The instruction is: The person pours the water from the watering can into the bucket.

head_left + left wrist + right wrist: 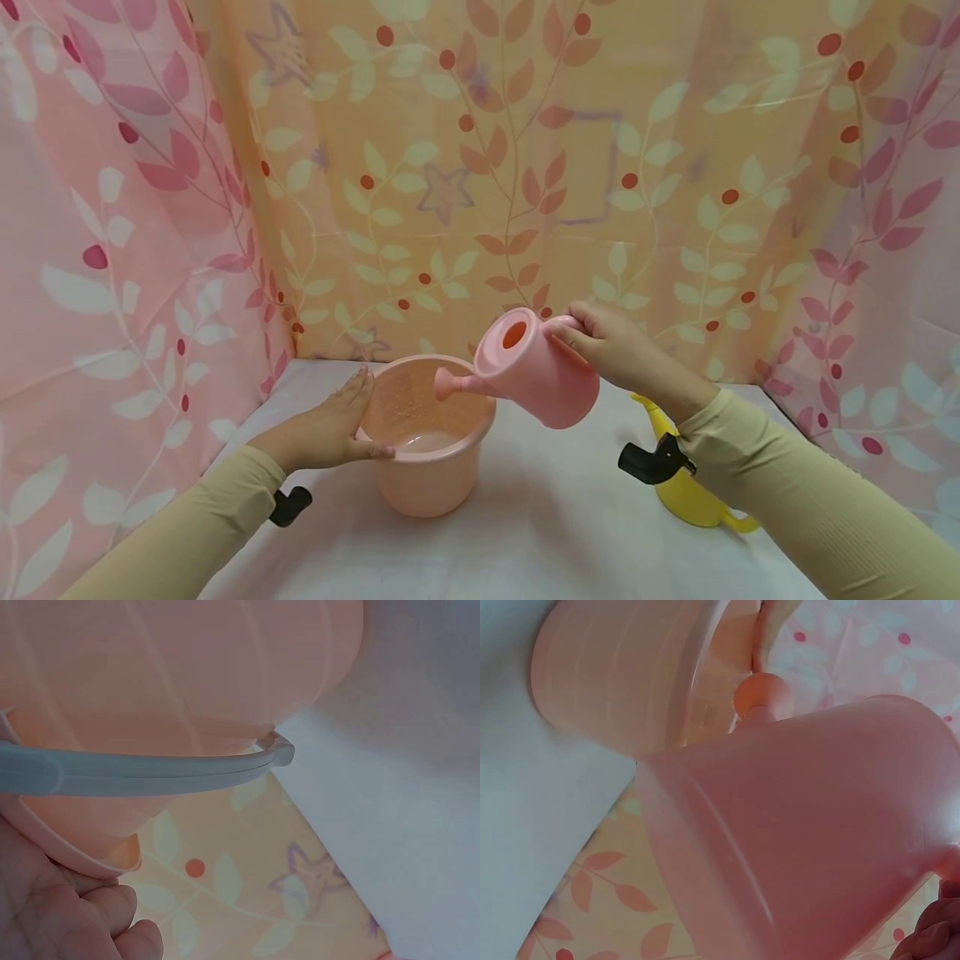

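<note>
A pink watering can (543,379) hangs in the air, tilted to the left, with its spout's rose (447,383) over the mouth of a peach bucket (427,487). My right hand (600,342) grips the can's handle at the upper right. In the right wrist view the can's body (802,832) fills most of the frame. My left hand (330,425) rests against the bucket's left side, fingers extended along it and thumb on the front rim. A grey bucket handle (150,774) crosses the left wrist view. Drops dot the bucket's inner wall; no stream from the rose is visible.
A yellow watering can (693,500) stands on the white tabletop (555,533) at the right, partly hidden by my right forearm. Patterned cloth (525,167) encloses the back and both sides. Black wrist cameras (652,460) stick out below my sleeves.
</note>
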`<state>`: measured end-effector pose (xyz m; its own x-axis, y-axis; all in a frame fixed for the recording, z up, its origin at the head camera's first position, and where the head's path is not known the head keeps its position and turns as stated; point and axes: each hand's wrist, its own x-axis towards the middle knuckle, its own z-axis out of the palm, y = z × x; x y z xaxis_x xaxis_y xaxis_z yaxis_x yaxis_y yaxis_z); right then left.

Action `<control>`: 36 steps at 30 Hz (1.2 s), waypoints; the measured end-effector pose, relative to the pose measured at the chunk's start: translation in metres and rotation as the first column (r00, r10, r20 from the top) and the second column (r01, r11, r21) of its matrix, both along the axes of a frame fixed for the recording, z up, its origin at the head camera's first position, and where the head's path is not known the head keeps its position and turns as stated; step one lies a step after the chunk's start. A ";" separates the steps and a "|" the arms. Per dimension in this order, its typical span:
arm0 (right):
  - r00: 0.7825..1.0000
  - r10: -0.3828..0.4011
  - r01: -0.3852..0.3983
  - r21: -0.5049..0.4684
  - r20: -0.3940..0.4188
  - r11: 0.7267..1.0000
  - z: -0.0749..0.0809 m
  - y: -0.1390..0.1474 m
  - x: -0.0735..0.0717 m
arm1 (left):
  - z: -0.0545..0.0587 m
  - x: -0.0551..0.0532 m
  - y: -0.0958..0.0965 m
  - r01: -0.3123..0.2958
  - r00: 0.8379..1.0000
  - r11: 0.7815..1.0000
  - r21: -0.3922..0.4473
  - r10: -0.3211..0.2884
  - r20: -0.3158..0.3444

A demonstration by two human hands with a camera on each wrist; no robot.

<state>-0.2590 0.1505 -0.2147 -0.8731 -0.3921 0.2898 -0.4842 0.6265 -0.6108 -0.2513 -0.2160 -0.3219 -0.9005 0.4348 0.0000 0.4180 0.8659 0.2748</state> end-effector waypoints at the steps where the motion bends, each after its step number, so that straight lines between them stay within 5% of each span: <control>1: 1.000 0.000 0.000 0.000 -0.002 1.000 0.000 0.000 0.000 | 0.000 0.000 0.000 0.000 1.000 1.000 0.000 0.000 0.001; 36: 1.000 -0.004 0.004 -0.013 0.014 1.000 -0.002 0.001 0.002 | 0.002 0.001 0.001 -0.004 1.000 1.000 -0.008 0.004 0.003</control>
<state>-0.2566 0.1513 -0.2168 -0.8787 -0.3847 0.2826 -0.4728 0.6205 -0.6257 -0.2501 -0.2149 -0.3202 -0.9023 0.4310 -0.0064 0.4135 0.8698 0.2693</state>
